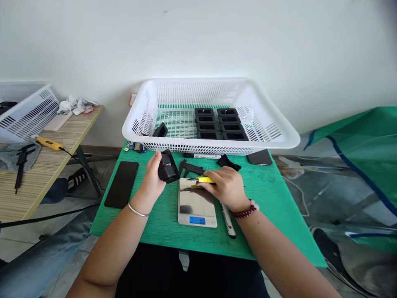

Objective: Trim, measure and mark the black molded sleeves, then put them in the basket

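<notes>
My left hand grips a small black plastic part and holds it up just above the green mat. My right hand is closed on a yellow-handled tool whose tip points left toward the part, over the top edge of a small digital scale. The scale has a shiny plate and a lit blue display. A black caliper lies just behind the scale, and a black marker lies under my right wrist.
A white slotted basket at the back holds several black box-shaped parts in rows and one loose part. A black phone lies at left, another phone at right. A wooden side table with tools stands left.
</notes>
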Demonstrator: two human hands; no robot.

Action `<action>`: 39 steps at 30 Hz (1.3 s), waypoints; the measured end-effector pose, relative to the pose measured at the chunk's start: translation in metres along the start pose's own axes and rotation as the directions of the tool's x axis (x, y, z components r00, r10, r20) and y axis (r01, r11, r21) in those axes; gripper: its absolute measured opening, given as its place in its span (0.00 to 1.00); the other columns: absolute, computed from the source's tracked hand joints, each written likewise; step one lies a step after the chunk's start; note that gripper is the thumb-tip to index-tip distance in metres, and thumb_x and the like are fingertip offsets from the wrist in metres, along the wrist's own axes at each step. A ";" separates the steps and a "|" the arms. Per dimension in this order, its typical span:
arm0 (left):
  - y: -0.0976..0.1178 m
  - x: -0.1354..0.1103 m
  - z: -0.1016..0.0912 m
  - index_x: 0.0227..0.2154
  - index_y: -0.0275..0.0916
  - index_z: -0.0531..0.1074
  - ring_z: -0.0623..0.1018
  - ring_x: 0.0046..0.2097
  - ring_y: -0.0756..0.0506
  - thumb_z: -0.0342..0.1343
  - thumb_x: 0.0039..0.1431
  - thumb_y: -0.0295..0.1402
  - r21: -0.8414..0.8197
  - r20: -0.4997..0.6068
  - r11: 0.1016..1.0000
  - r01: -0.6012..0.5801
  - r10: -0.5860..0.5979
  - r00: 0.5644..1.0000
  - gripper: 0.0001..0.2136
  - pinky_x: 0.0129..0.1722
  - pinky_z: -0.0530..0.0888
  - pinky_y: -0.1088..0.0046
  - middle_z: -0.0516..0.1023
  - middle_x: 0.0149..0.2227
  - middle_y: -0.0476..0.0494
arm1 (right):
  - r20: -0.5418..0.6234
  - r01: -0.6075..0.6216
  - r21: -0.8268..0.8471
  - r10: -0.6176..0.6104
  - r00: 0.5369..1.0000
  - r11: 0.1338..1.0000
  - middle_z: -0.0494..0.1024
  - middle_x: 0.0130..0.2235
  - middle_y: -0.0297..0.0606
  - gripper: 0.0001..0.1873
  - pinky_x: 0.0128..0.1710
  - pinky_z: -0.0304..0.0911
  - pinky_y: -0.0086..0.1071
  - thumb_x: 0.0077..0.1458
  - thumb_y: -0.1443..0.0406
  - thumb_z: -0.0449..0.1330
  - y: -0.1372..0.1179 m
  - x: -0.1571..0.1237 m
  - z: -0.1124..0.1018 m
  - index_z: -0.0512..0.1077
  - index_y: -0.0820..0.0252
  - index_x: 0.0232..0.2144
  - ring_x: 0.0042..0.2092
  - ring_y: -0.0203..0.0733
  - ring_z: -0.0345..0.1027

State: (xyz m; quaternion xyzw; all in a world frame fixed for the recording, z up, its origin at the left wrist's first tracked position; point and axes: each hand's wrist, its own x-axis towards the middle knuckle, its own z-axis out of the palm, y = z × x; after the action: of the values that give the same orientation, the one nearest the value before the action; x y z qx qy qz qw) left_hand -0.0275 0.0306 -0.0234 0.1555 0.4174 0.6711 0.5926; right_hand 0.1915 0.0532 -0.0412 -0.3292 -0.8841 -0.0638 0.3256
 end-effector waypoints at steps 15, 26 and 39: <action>-0.002 0.007 -0.002 0.32 0.38 0.74 0.73 0.28 0.50 0.62 0.50 0.48 -0.028 -0.056 0.999 0.022 -0.024 0.998 0.16 0.26 0.72 0.76 0.73 0.28 0.48 | -0.019 -0.032 -0.051 0.031 0.999 0.998 0.73 0.20 0.33 0.21 0.27 0.48 0.31 0.60 0.52 0.55 0.000 0.000 -0.005 0.73 0.63 0.27 0.21 0.33 0.58; -0.003 0.006 0.000 0.31 0.37 0.73 0.74 0.27 0.51 0.63 0.49 0.48 -0.045 -0.047 0.999 0.030 -0.032 0.998 0.17 0.25 0.71 0.78 0.73 0.26 0.49 | -0.040 -0.061 -0.080 0.058 0.998 0.995 0.73 0.20 0.34 0.22 0.27 0.49 0.31 0.60 0.51 0.54 0.004 -0.001 -0.003 0.74 0.62 0.26 0.21 0.33 0.57; -0.002 0.005 -0.001 0.34 0.40 0.73 0.75 0.32 0.49 0.62 0.49 0.50 0.021 -0.053 0.999 -0.040 0.041 0.998 0.18 0.29 0.73 0.75 0.75 0.31 0.49 | -0.016 -0.023 -0.084 0.022 1.000 0.996 0.72 0.19 0.32 0.22 0.26 0.47 0.31 0.59 0.51 0.55 -0.003 -0.001 -0.002 0.74 0.62 0.26 0.20 0.32 0.56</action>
State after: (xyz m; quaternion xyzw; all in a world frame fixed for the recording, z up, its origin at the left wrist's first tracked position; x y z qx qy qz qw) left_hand -0.0280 0.0350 -0.0275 0.1519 0.4366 0.6827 0.5659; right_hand 0.1912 0.0497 -0.0399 -0.3522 -0.8743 -0.0996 0.3188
